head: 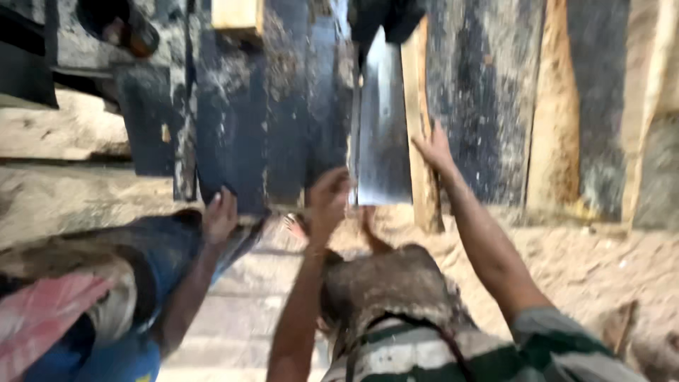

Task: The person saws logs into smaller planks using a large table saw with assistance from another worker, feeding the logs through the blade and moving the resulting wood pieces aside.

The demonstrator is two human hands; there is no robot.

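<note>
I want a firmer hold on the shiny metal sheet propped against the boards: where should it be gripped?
Probably by its two long side edges near the lower end. The metal sheet stands upright and narrow, its bottom edge free. The left hand is at its lower left corner; the right hand rests on the wooden strip beside its right edge.
</note>
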